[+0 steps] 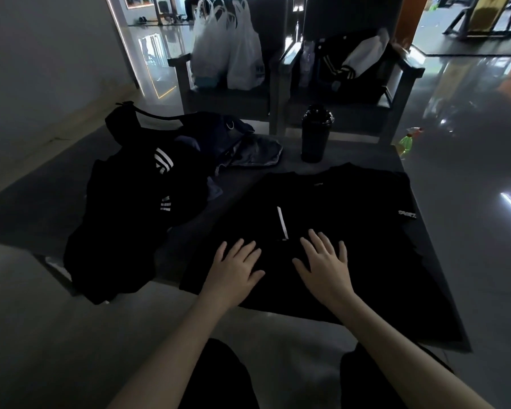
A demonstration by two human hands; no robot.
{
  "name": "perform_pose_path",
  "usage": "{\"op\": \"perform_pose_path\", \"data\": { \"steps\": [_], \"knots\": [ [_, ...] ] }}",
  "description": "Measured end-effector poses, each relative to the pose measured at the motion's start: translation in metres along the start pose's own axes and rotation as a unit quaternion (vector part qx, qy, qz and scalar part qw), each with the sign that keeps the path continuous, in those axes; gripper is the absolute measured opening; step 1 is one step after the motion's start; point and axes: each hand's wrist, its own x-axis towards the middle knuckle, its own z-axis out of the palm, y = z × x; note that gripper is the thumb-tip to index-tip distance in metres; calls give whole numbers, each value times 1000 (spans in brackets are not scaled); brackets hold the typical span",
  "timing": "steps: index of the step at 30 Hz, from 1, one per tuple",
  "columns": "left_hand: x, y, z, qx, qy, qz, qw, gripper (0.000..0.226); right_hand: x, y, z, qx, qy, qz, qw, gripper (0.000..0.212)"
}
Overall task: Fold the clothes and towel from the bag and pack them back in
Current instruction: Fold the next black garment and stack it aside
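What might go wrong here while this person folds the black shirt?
The black shirt under the left hand and right hand seems to overhang the table on the near side, so it may slide off. The bottle stands just beyond the collar; a swung sleeve might topple it. The striped black bundle on the left droops over the edge and may slip.

Dim and underexposed throughout. Brightest far beyond the black shirt (351, 219), with light from the back of the room mirrored in pale patches on the glossy floor (469, 84). Hard white streak of glare to the right of the shirt. Near-black and almost detailless on the shirt itself and on the dark clothes (124, 216) left of it. Soft focus, slightly smeared; wide-angle bending toward the corners, away from the shirt.
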Motion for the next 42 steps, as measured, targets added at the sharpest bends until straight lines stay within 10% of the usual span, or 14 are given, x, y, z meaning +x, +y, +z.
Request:
{"op": "perform_pose_path", "data": {
  "steps": [8,23,34,42],
  "knots": [
    [-30,0,20,29,-91,24,995,92,-81,62,-10,-82,-143,2,986,116],
    [-38,-19,14,-46,-7,-21,999,65,-106,111,-31,4,-100,-37,994,57],
    [-39,-44,-6,13,-4,-139,990,43,-127,147,-41,-113,28,112,987,44],
    [-42,-63,-33,-124,-98,-146,976,31,-110,153,-93,-9,-125,184,975,32]
  ]
}}
